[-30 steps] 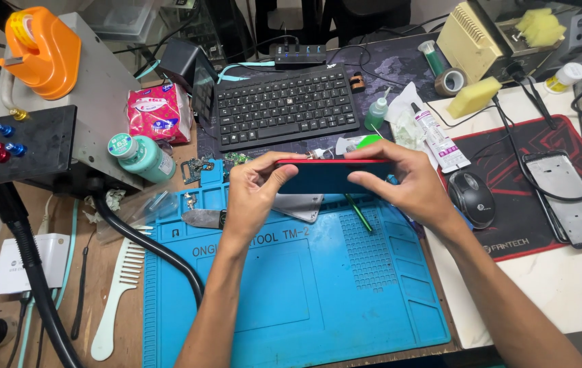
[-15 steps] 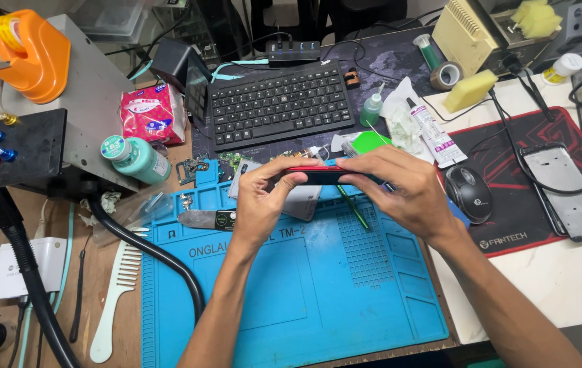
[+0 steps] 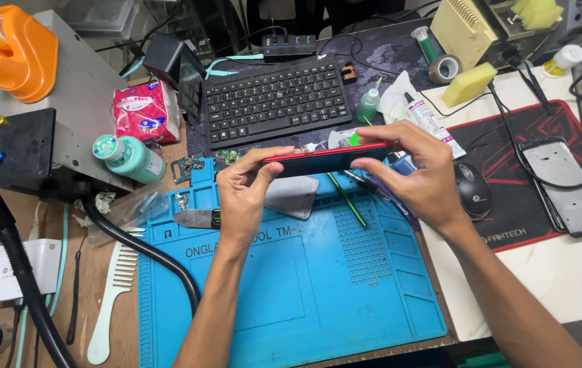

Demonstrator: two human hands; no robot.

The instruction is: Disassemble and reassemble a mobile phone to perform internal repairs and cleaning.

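Note:
A red-edged smartphone (image 3: pixel 325 158) is held edge-on and level, a little above the far part of a blue silicone work mat (image 3: pixel 284 286). My left hand (image 3: pixel 243 194) grips its left end with thumb on top and fingers curled underneath. My right hand (image 3: pixel 417 170) pinches its right end from above and below. Under the phone on the mat lie a grey flat panel (image 3: pixel 294 196) and a thin green tool (image 3: pixel 345 199). A metal scraper blade (image 3: pixel 195 218) lies just left of my left hand.
A black keyboard (image 3: pixel 274 101) sits behind the phone. A teal bottle (image 3: pixel 127 158), a pink tissue pack (image 3: pixel 146 110) and a thick black hose (image 3: pixel 137 249) are to the left. A black mouse (image 3: pixel 473 189), red mouse pad and bare phone frame (image 3: pixel 570 184) lie to the right.
Both hands have tilted the phone from showing its dark face to lying nearly edge-on and level. The hands stayed at the same spot over the mat's far edge.

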